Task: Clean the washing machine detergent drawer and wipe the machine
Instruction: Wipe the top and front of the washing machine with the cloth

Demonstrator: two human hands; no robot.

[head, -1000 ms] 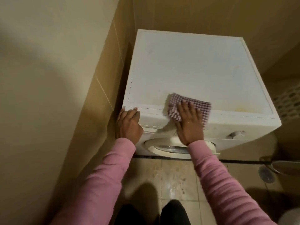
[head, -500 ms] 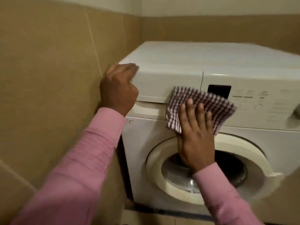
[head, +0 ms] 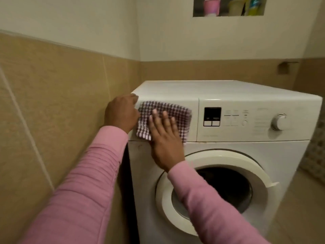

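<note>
A white front-loading washing machine [head: 228, 95] stands in a tiled corner. Its detergent drawer front [head: 194, 110] lies at the upper left of the face and is closed. A purple and white checked cloth [head: 177, 113] is spread flat over that drawer front. My right hand [head: 164, 138] presses the cloth against it with straight fingers. My left hand [head: 121, 111] grips the machine's top left front corner, fingers curled over the edge. Part of the drawer front is hidden by the cloth.
The control panel has a dark display [head: 212, 116] and a round dial [head: 279, 122]. The round door [head: 219, 189] sits below. Tan wall tiles [head: 52, 95] close in on the left. A wall niche [head: 228, 7] holds a pink cup and bottles.
The view dropped from above the lid to facing the front. My right hand slid the cloth from the top front edge down and left onto the drawer front. My left hand stayed at the corner.
</note>
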